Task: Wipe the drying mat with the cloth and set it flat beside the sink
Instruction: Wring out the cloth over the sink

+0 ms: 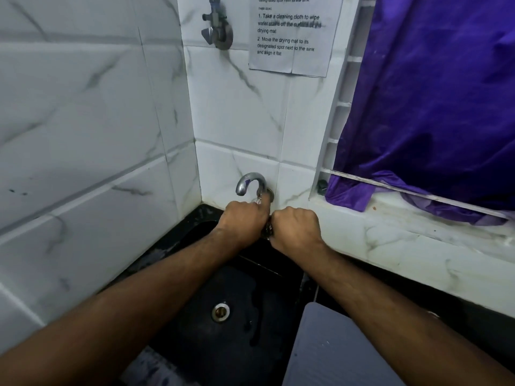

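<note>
Both fists are clenched side by side over the back of the black sink (195, 344), just below the chrome tap (250, 183). My left hand (245, 221) and my right hand (296, 228) squeeze a small dark cloth (268, 230) between them; only a sliver of it shows in the gap. The grey-blue drying mat (331, 355) lies flat on the dark counter to the right of the sink, partly under my right forearm.
White marble-look tiles cover the left and back walls. A wall valve (218, 26) and a taped instruction sheet (292, 34) hang above. A purple curtain (434, 107) covers the window over a white sill (404, 232) at right. The sink drain (221, 311) sits mid-basin.
</note>
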